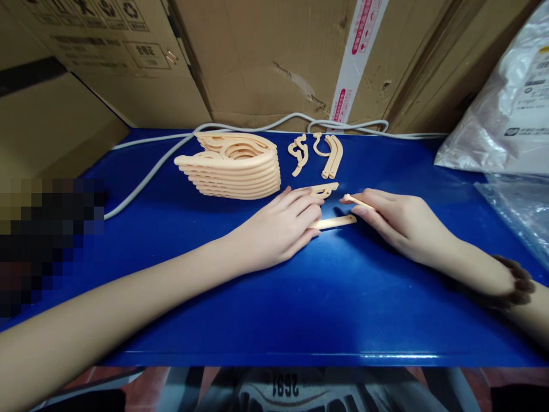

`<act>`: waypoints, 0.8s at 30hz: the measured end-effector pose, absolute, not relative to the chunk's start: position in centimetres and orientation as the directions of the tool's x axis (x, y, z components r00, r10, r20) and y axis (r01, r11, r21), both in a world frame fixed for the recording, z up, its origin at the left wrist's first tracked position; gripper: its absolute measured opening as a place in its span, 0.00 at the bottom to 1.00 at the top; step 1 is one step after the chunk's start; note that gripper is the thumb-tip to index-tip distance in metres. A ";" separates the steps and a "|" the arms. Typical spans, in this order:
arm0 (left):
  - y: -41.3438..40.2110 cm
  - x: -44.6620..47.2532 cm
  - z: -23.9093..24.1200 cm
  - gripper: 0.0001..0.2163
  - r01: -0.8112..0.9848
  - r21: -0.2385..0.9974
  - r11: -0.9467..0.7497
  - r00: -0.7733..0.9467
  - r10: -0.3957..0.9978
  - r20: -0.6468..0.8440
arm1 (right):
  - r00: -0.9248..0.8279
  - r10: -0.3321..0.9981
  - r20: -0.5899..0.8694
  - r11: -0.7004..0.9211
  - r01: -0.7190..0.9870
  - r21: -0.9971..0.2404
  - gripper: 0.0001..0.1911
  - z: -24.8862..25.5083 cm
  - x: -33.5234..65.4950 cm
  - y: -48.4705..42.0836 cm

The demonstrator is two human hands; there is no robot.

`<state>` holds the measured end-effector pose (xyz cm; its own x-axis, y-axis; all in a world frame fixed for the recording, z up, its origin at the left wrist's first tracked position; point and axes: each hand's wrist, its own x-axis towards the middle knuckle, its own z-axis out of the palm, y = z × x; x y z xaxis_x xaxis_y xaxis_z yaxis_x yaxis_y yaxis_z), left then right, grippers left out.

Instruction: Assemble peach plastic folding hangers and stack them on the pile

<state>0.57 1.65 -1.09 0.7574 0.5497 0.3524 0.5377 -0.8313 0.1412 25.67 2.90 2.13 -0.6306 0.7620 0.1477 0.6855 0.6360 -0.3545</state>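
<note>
My left hand [288, 224] is closed around a cream plastic hanger part near the middle of the blue table. Two arms stick out past its fingers: a straight arm [337, 222] and, farther back, an arm with cut-out slots [328, 190]. How they join is hidden under the hand. Just to the right, my right hand [398, 220] pinches a slim cream plastic piece [358, 201] between thumb and fingers, its tip pointing left. A small gap separates this piece from the straight arm. Behind my left hand sits a neat stack of cream folding hangers [234, 171].
Loose hanger parts lie at the back: a curly piece [299, 154], a hook [321, 146] and curved arms [333, 157]. A white cable [150, 189] runs along the rear. Cardboard boxes [274, 63] wall the back; plastic bags [493, 109] lie right on the blue table [274, 320].
</note>
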 end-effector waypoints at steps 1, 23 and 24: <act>1.7 0.6 -1.1 0.10 0.539 0.147 -0.829 0.756 0.553 0.350 | -0.623 0.767 0.151 0.630 0.688 -0.361 0.20 2.1 25.7 2.9; 1.4 0.5 -0.7 0.09 0.566 0.188 -0.803 0.742 0.595 0.310 | -0.541 0.814 0.210 0.577 0.717 -0.390 0.19 1.8 26.5 3.1; 1.3 0.6 -0.8 0.09 0.566 0.182 -0.804 0.740 0.593 0.318 | -0.541 0.815 0.205 0.576 0.724 -0.380 0.19 1.8 26.4 3.0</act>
<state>0.55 1.34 -0.75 0.7397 0.5928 0.3183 0.5660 -0.8040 0.1821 26.43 3.05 1.81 -0.5414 0.8153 0.2051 0.7238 0.5761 -0.3798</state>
